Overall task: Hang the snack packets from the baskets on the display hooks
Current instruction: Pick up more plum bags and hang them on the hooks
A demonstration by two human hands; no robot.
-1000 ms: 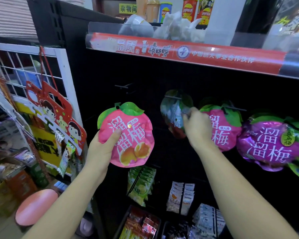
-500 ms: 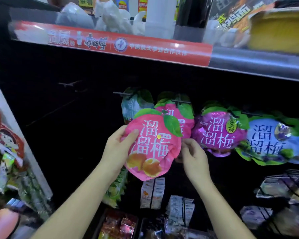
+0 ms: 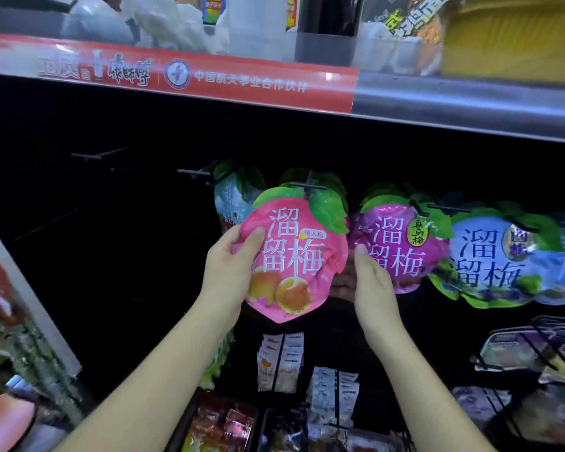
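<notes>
Up from where it was half a second ago, the packet is now reaching a hook with its leafy top; I cannot tell if it is threaded on. It is standing upright, long axis vertical, pointed tip down, print facing out. The left hand is gripping its left edge, thumb across the front. The right hand is tucking its fingers behind the right edge, thumb up; I cannot tell if it is pinching. One packet is being held. Hanging nearby are one pale packet on its left, and one purple packet and one blue packet on its right.
</notes>
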